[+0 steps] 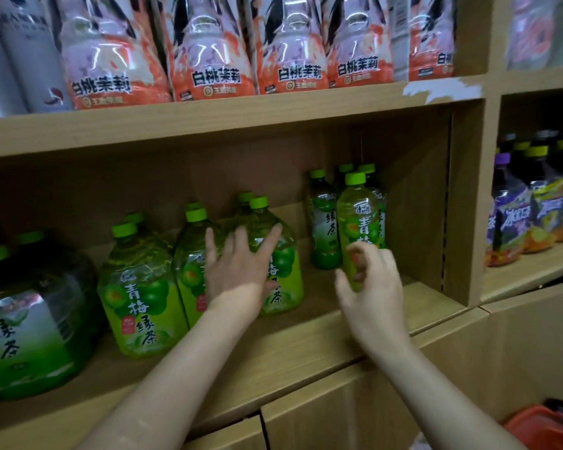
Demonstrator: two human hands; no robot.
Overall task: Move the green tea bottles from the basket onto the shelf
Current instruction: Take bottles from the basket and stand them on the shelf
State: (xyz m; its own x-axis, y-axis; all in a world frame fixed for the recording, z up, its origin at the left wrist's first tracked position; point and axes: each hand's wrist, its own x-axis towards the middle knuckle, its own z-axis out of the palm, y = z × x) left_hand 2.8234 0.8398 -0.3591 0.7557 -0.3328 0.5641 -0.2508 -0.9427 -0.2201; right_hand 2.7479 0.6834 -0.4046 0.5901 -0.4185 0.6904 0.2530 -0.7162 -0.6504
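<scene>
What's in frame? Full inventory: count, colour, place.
peach-label bottles: five showing, pink-orange, top shelf
white bottles: at least two, white-grey, top shelf far left
large dark green tea bottles: two caps showing, middle shelf left
large plum green tea bottles: three in front, more caps behind, light green, middle shelf centre
small green tea bottles: four caps showing, green, middle shelf right
purple-label bottles: several, dark, right compartment
basket: one, orange, bottom right corner, mostly cut off
shelf: light wood
left hand: fingers spread on a large plum bottle
right hand: fingers curled at the front small bottle, grip unclear
</scene>
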